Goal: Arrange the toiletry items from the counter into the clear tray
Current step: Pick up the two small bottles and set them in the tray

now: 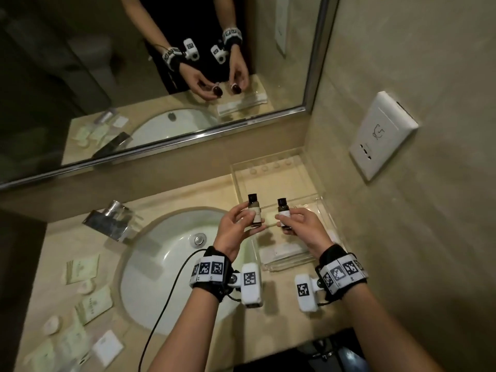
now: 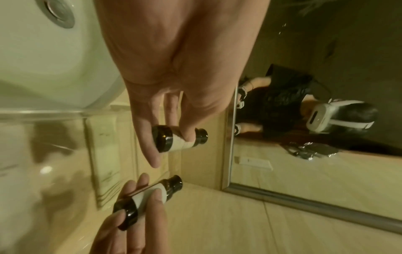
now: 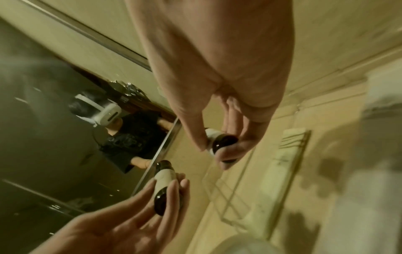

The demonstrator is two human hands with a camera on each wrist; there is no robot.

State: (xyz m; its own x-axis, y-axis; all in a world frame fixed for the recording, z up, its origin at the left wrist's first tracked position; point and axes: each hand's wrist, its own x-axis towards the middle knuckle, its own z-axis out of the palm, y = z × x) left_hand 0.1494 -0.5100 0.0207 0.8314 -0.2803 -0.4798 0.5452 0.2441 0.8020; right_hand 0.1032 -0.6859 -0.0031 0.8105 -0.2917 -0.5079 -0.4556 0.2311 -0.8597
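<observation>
Two small dark bottles with black caps and pale labels are held upright, side by side, above the clear tray point(image 1: 281, 181). My left hand point(image 1: 249, 221) pinches the left bottle point(image 1: 254, 210) between thumb and fingers; in the left wrist view this bottle point(image 2: 180, 140) lies across the fingers. My right hand point(image 1: 288, 220) pinches the right bottle point(image 1: 284, 214) by its body, and the right wrist view shows that bottle point(image 3: 219, 141) from its base. A long white packet point(image 1: 288, 251) lies in the tray's near end.
The white sink point(image 1: 166, 253) and chrome faucet point(image 1: 112, 218) sit left of the tray. Several pale sachets point(image 1: 91, 302) and a white square packet point(image 1: 107, 345) lie on the counter at the left. A mirror point(image 1: 161, 76) stands behind, a wall socket point(image 1: 381, 135) to the right.
</observation>
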